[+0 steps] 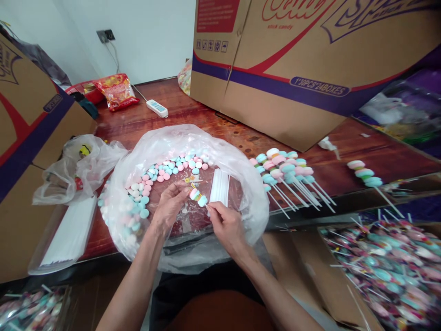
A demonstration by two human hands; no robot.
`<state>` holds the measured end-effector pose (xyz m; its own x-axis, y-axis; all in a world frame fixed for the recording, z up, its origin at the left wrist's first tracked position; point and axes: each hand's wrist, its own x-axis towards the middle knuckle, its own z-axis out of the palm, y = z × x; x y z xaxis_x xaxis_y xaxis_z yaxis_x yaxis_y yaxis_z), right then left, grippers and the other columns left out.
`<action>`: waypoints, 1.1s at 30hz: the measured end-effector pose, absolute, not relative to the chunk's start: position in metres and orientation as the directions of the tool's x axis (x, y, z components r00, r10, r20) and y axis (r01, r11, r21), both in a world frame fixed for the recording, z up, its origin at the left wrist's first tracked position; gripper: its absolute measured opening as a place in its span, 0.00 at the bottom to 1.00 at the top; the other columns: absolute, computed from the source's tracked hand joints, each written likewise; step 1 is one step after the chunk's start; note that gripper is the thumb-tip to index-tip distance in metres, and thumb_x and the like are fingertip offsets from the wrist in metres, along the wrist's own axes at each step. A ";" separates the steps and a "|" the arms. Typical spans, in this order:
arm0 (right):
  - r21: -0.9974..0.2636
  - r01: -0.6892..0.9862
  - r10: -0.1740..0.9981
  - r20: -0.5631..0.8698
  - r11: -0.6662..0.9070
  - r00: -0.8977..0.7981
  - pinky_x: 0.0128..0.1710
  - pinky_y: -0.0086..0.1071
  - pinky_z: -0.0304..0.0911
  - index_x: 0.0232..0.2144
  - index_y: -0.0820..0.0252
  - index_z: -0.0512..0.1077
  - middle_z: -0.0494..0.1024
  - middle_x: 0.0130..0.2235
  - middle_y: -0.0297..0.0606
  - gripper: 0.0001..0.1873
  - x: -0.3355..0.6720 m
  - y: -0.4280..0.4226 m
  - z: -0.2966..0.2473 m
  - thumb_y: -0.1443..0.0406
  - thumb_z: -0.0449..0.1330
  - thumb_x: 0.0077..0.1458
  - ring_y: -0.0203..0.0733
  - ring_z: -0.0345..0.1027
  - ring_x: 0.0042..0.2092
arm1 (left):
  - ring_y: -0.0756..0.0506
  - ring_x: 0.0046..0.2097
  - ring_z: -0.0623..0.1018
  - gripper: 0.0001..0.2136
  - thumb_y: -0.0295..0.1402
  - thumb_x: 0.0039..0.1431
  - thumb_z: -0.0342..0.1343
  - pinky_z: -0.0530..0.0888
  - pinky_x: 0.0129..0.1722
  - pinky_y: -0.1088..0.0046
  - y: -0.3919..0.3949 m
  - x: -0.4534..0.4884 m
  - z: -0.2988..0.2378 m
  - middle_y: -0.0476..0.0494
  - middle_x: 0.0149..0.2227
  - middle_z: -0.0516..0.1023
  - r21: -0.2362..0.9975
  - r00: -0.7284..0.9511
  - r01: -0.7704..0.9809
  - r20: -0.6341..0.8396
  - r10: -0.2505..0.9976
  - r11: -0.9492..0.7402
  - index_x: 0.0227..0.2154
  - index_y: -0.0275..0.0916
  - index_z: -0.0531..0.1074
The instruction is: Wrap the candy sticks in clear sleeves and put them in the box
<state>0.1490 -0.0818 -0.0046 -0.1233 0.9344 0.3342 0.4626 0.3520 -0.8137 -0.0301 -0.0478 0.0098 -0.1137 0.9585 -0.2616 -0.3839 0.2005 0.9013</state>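
Taking the clear plastic bag [257, 197] spread open on the table [179, 103] as the dial, with twelve pointing away from the seated person, I record the following. The candy stick [198, 196] is at the dial's centre, tilted, its pink, white and blue discs stacked with orange-yellow pieces between them. The right hand [225, 223], on its four o'clock side, has its grip pinched on the lower end of the stick. The left hand [174, 197], on the nine o'clock side, has its fingertips at the upper end of the candy; whether that grip clasps or merely steadies it, I cannot tell. Loose candy discs [165, 169] line the bag from about eight round to one. A bundle of white sticks [220, 186] lies inside at three. Outside the bag, a cluster of assembled candy sticks [285, 170] lies just beside it towards three, a single one [367, 174] well apart further along that line. A large carton [292, 87] stands at one, a white corded device [156, 108] lies at eleven, and a tray [34, 266] of white sticks is at eight. An open box [339, 287] of candy sticks sits at four, below table level.
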 end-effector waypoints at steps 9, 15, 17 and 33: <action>-0.795 0.498 0.932 0.350 0.348 -0.093 0.29 0.28 0.57 0.29 0.57 0.71 0.73 0.24 0.32 0.14 0.146 -0.084 -0.006 0.64 0.50 0.65 0.36 0.65 0.25 | 0.53 0.31 0.73 0.19 0.38 0.42 0.73 0.68 0.35 0.76 -0.055 -0.008 0.013 0.53 0.28 0.74 0.910 -0.090 -0.331 -0.293 0.952 0.249 0.33 0.37 0.73; -0.876 0.419 0.964 0.268 0.240 0.007 0.27 0.28 0.56 0.29 0.57 0.70 0.68 0.22 0.29 0.13 0.154 -0.076 -0.005 0.62 0.51 0.65 0.35 0.61 0.24 | 0.48 0.34 0.77 0.16 0.44 0.53 0.65 0.71 0.36 0.73 -0.029 -0.001 0.015 0.47 0.32 0.78 0.980 -0.097 -0.140 -0.153 0.984 0.138 0.37 0.39 0.72; -0.896 0.395 0.969 0.243 0.203 0.053 0.26 0.27 0.55 0.30 0.57 0.70 0.66 0.22 0.29 0.13 0.159 -0.073 -0.005 0.60 0.52 0.64 0.34 0.60 0.24 | 0.47 0.34 0.78 0.12 0.43 0.62 0.54 0.71 0.35 0.72 -0.010 -0.004 0.014 0.45 0.33 0.79 0.985 -0.167 0.162 -0.023 0.986 0.050 0.36 0.39 0.72; -0.890 0.409 0.968 0.244 0.201 0.056 0.26 0.27 0.55 0.30 0.59 0.71 0.67 0.22 0.29 0.12 0.164 -0.072 -0.012 0.63 0.53 0.64 0.33 0.60 0.23 | 0.39 0.48 0.74 0.19 0.21 0.60 0.49 0.70 0.49 0.64 0.051 -0.024 -0.004 0.35 0.47 0.71 0.375 0.084 0.907 0.284 0.955 -0.191 0.51 0.39 0.75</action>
<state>0.1635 -0.0721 -0.0122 0.0556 0.9681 0.2442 0.4091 0.2010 -0.8901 -0.0240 0.0515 -0.0040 0.0842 0.9551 0.2841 0.9072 -0.1915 0.3746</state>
